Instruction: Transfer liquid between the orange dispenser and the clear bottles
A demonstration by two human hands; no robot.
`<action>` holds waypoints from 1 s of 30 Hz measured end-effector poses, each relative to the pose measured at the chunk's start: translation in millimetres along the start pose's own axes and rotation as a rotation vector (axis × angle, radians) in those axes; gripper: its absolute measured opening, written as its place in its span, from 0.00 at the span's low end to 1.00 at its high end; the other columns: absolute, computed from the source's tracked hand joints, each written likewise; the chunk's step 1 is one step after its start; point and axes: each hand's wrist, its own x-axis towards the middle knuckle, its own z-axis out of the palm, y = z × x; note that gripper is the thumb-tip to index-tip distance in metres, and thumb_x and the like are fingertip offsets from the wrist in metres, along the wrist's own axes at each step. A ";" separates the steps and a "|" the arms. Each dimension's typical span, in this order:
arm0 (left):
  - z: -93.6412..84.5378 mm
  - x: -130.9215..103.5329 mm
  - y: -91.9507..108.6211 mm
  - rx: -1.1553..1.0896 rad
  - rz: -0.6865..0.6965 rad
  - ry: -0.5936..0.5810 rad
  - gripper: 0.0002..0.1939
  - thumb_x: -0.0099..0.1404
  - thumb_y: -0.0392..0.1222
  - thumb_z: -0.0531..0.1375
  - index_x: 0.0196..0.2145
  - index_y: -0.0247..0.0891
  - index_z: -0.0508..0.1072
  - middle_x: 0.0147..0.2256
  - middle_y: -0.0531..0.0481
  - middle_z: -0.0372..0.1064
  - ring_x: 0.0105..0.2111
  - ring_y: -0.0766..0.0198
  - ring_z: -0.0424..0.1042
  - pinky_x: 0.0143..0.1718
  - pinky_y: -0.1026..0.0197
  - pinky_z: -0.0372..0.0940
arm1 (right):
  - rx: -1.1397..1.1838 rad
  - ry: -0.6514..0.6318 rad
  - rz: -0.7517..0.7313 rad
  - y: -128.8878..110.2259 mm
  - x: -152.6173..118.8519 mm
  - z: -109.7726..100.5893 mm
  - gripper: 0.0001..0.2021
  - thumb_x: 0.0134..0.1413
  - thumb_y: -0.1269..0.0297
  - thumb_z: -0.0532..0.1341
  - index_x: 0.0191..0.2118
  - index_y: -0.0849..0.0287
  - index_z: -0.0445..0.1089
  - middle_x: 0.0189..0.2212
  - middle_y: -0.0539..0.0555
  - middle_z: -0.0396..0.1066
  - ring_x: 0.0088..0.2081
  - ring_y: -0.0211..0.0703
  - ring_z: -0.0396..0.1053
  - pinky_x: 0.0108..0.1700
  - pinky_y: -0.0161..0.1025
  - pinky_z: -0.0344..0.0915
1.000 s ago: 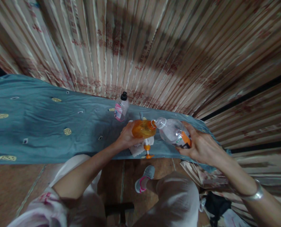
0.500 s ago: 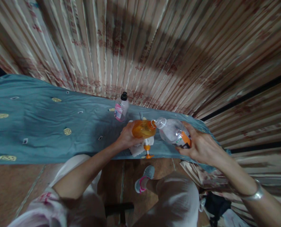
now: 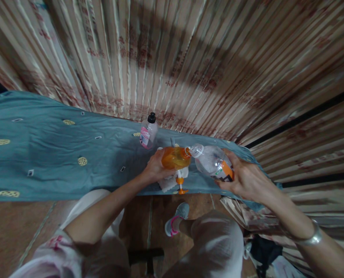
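Observation:
My left hand is closed around an orange bottle, which lies tilted with its neck pointing right. Wrapped round a clear plastic bottle with an orange and black label is my right hand. The clear bottle's neck points left, and the two bottle mouths meet or nearly meet; I cannot tell whether they touch. Below the orange bottle lies an orange and white pump top on a crumpled white cloth or tissue, partly hidden.
A see-through bottle with a black cap and pink label stands behind my left hand. Blue patterned cloth covers the long surface. Pleated curtains hang behind it. A black and white bundle lies on the floor at lower right.

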 end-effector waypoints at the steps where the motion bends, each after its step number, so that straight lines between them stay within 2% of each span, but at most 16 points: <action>1: 0.1 0.1 0.4 0.000 -0.008 0.001 0.40 0.47 0.45 0.76 0.58 0.40 0.72 0.54 0.42 0.77 0.54 0.45 0.78 0.60 0.41 0.71 | -0.001 -0.001 0.002 0.0 0.0 0.2 0.41 0.50 0.50 0.65 0.67 0.68 0.62 0.36 0.60 0.81 0.33 0.56 0.80 0.35 0.43 0.72; 12: -0.6 0.4 2.3 0.026 -0.013 -0.007 0.40 0.48 0.45 0.75 0.58 0.39 0.71 0.54 0.41 0.77 0.54 0.44 0.78 0.60 0.42 0.71 | -0.003 0.002 0.019 1.5 -0.8 3.3 0.41 0.49 0.50 0.65 0.66 0.67 0.62 0.41 0.63 0.81 0.36 0.58 0.81 0.38 0.45 0.74; 16: -0.9 0.0 0.7 0.011 -0.002 -0.015 0.41 0.48 0.46 0.75 0.59 0.39 0.71 0.55 0.41 0.77 0.55 0.46 0.77 0.60 0.43 0.71 | -0.017 0.000 0.009 0.4 -0.4 1.2 0.41 0.50 0.49 0.65 0.66 0.68 0.62 0.36 0.61 0.81 0.35 0.58 0.81 0.37 0.45 0.74; 20: -1.0 -0.7 -1.6 0.009 0.005 -0.017 0.39 0.49 0.45 0.75 0.59 0.40 0.71 0.55 0.42 0.76 0.56 0.46 0.77 0.61 0.43 0.71 | -0.014 -0.015 -0.005 -2.3 -0.2 -1.8 0.39 0.52 0.51 0.64 0.65 0.70 0.62 0.37 0.63 0.81 0.34 0.57 0.80 0.36 0.45 0.73; 26: 0.8 0.4 -4.3 0.003 0.010 -0.001 0.40 0.48 0.46 0.76 0.58 0.41 0.71 0.55 0.43 0.77 0.55 0.46 0.78 0.60 0.43 0.71 | -0.027 -0.002 0.008 -2.0 -0.6 -1.1 0.42 0.50 0.50 0.65 0.68 0.68 0.61 0.36 0.60 0.81 0.33 0.56 0.80 0.35 0.43 0.72; 30: 0.3 0.5 -1.9 0.003 0.007 -0.017 0.40 0.49 0.47 0.75 0.59 0.40 0.71 0.55 0.41 0.76 0.55 0.45 0.77 0.61 0.42 0.71 | -0.034 -0.014 0.009 -1.3 -0.6 -0.7 0.43 0.51 0.50 0.65 0.68 0.68 0.59 0.32 0.57 0.81 0.32 0.55 0.80 0.34 0.42 0.71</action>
